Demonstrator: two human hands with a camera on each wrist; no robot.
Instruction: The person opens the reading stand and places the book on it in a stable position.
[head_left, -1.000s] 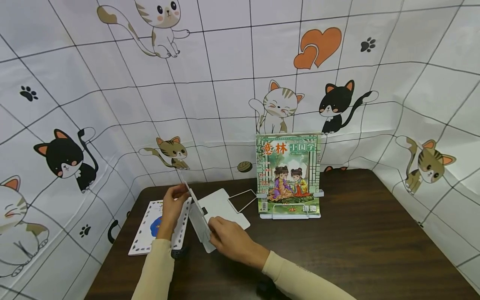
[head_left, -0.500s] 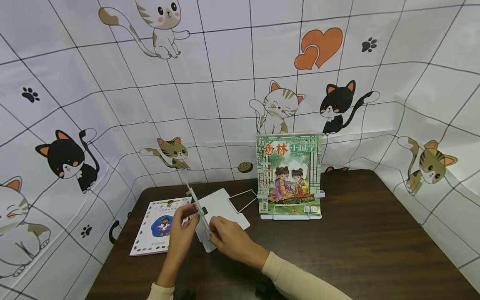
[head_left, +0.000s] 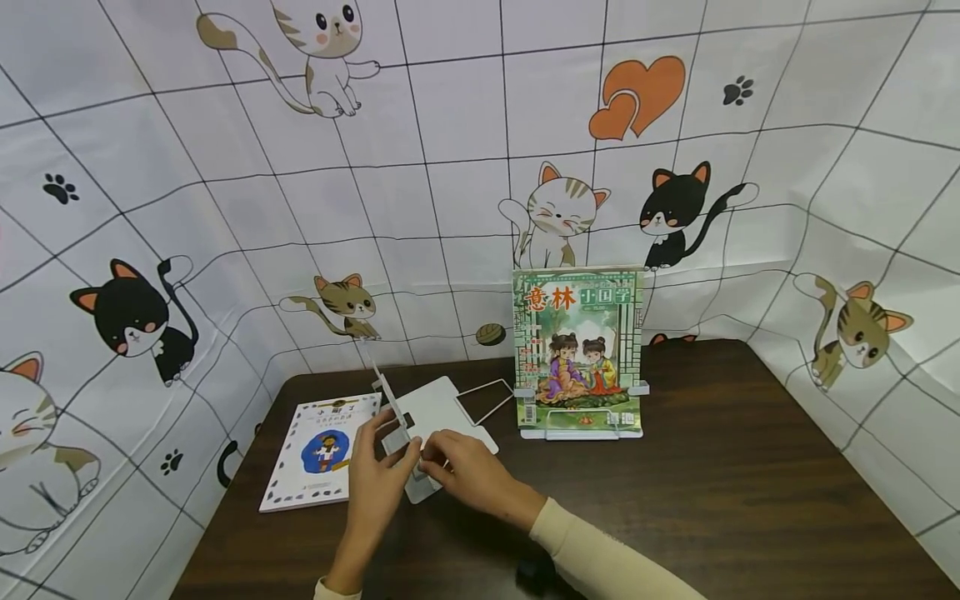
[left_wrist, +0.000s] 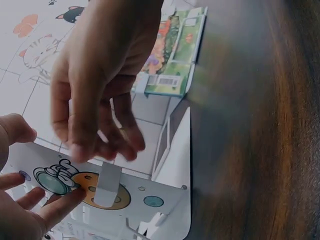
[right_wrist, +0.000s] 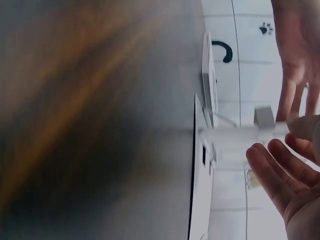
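Note:
A white folding book stand has its printed plate (left_wrist: pixel 170 197) raised, with cartoon pictures on one face. Its flat base (head_left: pixel 435 404) and a wire loop (head_left: pixel 495 398) extend behind it on the table. My left hand (head_left: pixel 378 475) is beside the plate; the left wrist view shows its fairly straight fingers against the printed face, thumb above the edge. A pale tab (left_wrist: pixel 108 184) hooks over that edge. My right hand (head_left: pixel 480 475) hovers close to the same edge, fingers loosely bent, with nothing seen between them. Whether its fingertips touch the plate is hard to tell.
A green magazine (head_left: pixel 577 350) stands upright on another white stand (head_left: pixel 585 432) at the back. At the left lies a white book (head_left: pixel 300 467) with a blue picture. The dark wooden table (head_left: pixel 712 467) meets a cat-print cloth behind.
My left hand has come down along the plate from its upper edge toward my right hand, uncovering the white book. My right hand, earlier at the plate's near edge, has shifted only slightly.

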